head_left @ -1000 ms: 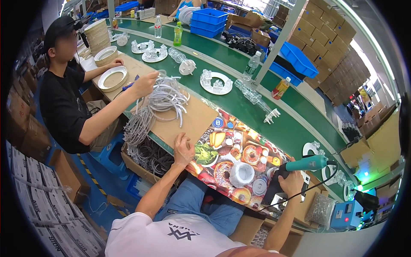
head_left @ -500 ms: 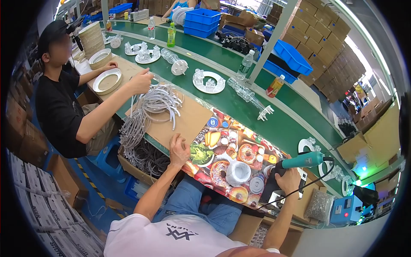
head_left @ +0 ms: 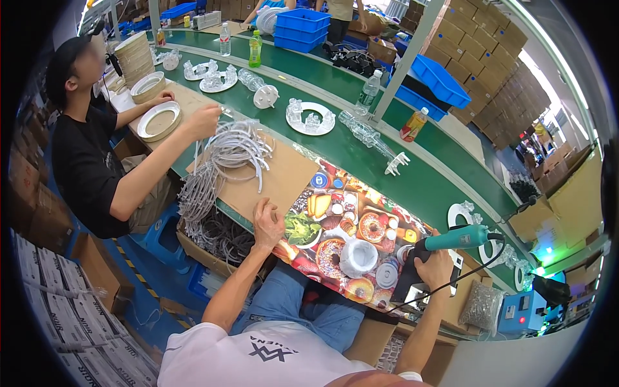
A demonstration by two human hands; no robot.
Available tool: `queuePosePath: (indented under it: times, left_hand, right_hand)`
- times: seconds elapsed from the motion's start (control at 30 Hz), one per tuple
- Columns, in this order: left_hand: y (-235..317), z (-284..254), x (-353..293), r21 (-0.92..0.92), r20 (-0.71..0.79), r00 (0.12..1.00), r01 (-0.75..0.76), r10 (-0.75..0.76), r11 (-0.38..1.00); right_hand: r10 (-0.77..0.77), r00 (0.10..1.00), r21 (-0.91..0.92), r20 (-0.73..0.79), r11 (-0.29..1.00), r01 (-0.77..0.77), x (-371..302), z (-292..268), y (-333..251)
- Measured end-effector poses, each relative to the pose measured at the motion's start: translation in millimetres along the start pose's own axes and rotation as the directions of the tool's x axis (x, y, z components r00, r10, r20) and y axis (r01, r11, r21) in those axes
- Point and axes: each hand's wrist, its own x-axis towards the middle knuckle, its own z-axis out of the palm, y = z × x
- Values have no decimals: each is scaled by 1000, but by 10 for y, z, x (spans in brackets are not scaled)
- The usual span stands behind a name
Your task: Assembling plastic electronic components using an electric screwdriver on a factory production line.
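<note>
On the edge of a brown cardboard sheet [head_left: 274, 174], beside a mat printed with food pictures [head_left: 335, 229], rests my left hand [head_left: 267, 226], loosely spread and holding nothing. My right hand [head_left: 436, 269] lies at a black tool stand [head_left: 407, 278], just under a teal corded hand tool [head_left: 456, 238]. The tool's handle and the stand hide most of its fingers, so its grip is unclear. Between my hands, a white round cup-like piece [head_left: 358, 258] sits on the mat next to a grey round lid-like disc [head_left: 386, 276].
Several clear plastic assemblies on white rings [head_left: 310, 120] lie along the green bench [head_left: 425, 187]. To my left, a co-worker [head_left: 90, 148] reaches toward a bundle of pale tubing [head_left: 238, 151]. A blue box-shaped device [head_left: 521, 316] stands at the right. Bottles [head_left: 369, 92] line the bench's far side.
My two hands stay where they were. The co-worker's reaching hand has shifted slightly, and the co-worker's head is raised a little. The view has moved slightly.
</note>
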Motion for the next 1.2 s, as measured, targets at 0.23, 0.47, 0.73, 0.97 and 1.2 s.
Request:
queuePosePath:
  times: [0.23,0.47,0.73,0.97,1.2]
  left_hand:
    - [2,7,9,-7,1,1000,-1,1,1000]
    - [4,9,10,7,-14,1000,-20,20,1000]
    - [9,-14,14,-25,-6,1000,26,-26,999]
    - [18,-5,17,-31,5,1000,22,-22,999]
    - [32,-14,15,-29,10,999,37,-37,999]
  right_hand:
    - [-10,1000,0,-3,1000,10,-7,1,2]
    - [17,1000,2,8,1000,-17,-4,-23,-15]
    - [26,997,-12,69,1000,-25,0,-93,-115]
    - [-29,999,-27,-42,999,28,-3,16,0]
    - [-24,1000,-41,-16,999,24,-12,24,13]
